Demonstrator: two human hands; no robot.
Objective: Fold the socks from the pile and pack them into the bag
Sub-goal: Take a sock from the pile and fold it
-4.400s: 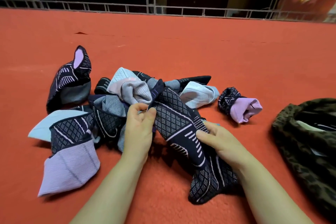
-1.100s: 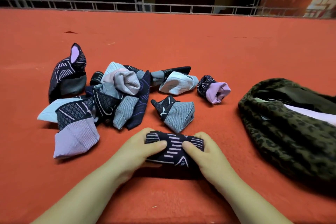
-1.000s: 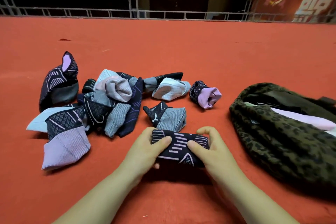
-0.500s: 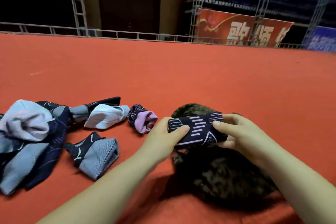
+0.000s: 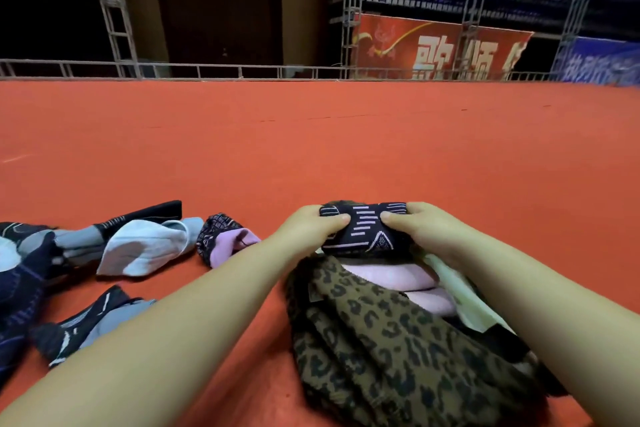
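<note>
- Leopard-print bag (image 5: pixel 398 350) lies open on the red floor (image 5: pixel 311 156), pink fabric (image 5: pixel 391 279) showing inside.
- Sock pile (image 5: pixel 104 253) sits left of it.
- Folded dark sock (image 5: pixel 363 234) hovers over the bag's mouth, pinched between left hand (image 5: pixel 308 232) and right hand (image 5: pixel 426 232), thumbs on top.

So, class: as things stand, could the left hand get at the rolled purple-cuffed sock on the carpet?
Probably yes, once freed: the left hand now grips the folded sock, but the purple-cuffed sock lies uncovered just beside that forearm.

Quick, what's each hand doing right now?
Left hand: grips the folded dark patterned sock.
Right hand: grips that sock's other end.
</note>
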